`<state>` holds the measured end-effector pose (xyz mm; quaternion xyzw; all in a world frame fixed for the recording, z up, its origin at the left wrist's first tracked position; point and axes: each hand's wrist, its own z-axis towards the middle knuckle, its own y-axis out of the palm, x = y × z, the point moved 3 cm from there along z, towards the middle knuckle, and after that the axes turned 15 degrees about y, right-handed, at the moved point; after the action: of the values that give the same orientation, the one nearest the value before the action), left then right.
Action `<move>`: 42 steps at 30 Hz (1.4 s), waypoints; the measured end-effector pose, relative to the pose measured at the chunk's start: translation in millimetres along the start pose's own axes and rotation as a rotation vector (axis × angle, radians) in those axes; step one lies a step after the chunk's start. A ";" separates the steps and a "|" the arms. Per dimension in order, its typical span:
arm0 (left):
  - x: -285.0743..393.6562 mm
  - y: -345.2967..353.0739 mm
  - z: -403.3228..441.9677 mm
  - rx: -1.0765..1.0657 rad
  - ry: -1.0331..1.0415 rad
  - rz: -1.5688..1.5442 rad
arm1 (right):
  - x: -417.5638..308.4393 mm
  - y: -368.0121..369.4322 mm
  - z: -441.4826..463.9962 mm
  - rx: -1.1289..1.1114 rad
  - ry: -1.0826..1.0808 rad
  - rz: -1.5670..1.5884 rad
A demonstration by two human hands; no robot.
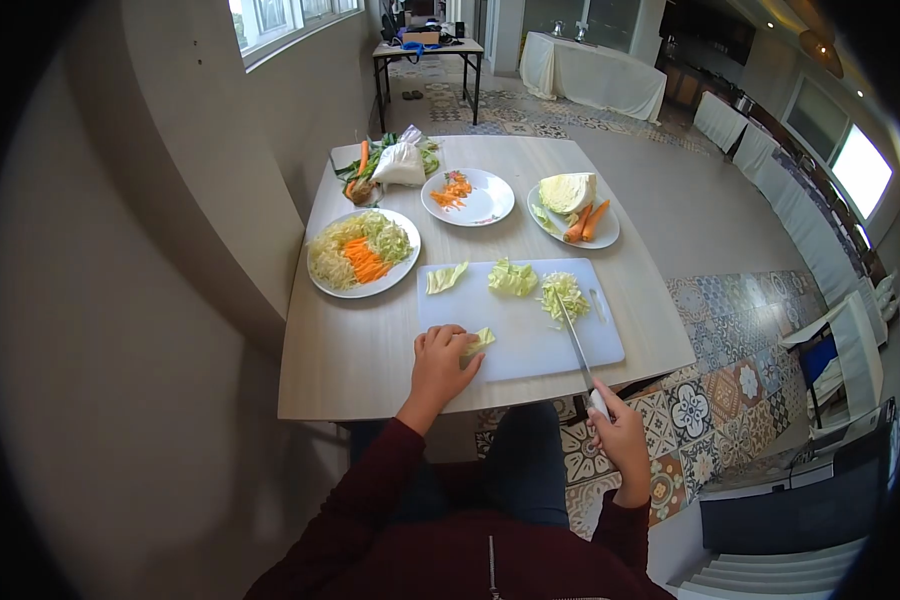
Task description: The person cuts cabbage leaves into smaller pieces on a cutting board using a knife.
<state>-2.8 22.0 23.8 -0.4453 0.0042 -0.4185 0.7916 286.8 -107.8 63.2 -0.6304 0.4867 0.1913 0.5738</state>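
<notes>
My right hand (620,432) is closed round the white handle of a knife (578,345), whose blade reaches up to a pile of shredded cabbage (563,298) at the right of the white cutting board (530,350). At the board's lower left, my left hand (443,362) lies with bent fingers against a cabbage piece (480,341); whether it grips the piece I cannot tell. Farther up the board are a flat cabbage leaf piece (446,278) and a clump of cabbage (512,278).
Behind the board stand a plate of shredded vegetables (406,266), a plate with carrot bits (490,205) and a plate with cabbage and carrots (610,232). A plastic bag (400,165) lies at the table's back left. A wall is close on the left.
</notes>
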 end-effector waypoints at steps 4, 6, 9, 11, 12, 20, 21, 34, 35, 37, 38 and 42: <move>-0.6 1.1 -2.9 0.014 0.027 0.008 | -0.8 3.7 -3.5 -0.107 0.118 0.242; -0.5 1.6 -3.2 0.024 0.029 0.006 | 0.5 4.7 -5.2 -0.103 0.104 0.220; 0.0 1.3 -3.4 0.032 0.045 0.009 | -8.4 -1.6 -17.2 -0.076 0.046 0.073; -0.4 0.9 -3.7 0.036 0.054 0.011 | -12.9 -10.8 -24.9 -0.068 -0.009 -0.049; -0.6 1.2 -3.9 0.038 0.055 0.010 | -12.3 -13.1 -26.3 -0.066 -0.034 -0.088; 2.0 0.1 -3.1 0.037 0.063 0.024 | -14.0 -21.9 -13.0 0.070 -0.095 -0.196; 2.0 0.5 -3.4 0.034 0.064 0.033 | -14.8 -23.3 -11.8 0.031 -0.015 -0.169; 4.4 -1.5 3.1 0.013 0.054 0.032 | -28.3 6.9 -42.6 -0.048 -0.166 -0.016; 4.8 -1.3 4.5 0.015 0.060 0.041 | -26.2 11.9 -42.3 -0.040 -0.218 -0.017; 6.3 -0.3 7.3 0.020 0.071 0.058 | -35.6 17.6 -45.5 -0.103 -0.148 -0.044; 7.2 0.5 8.8 0.014 0.073 0.059 | -39.1 20.7 -47.1 -0.134 -0.113 -0.058; 9.5 5.7 14.7 -0.004 0.098 0.056 | -38.1 37.8 -41.6 -0.075 -0.306 -0.063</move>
<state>12.6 27.4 32.1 -0.4254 0.0564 -0.4175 0.8010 224.9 -125.6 84.5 -0.6297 0.3660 0.2850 0.6231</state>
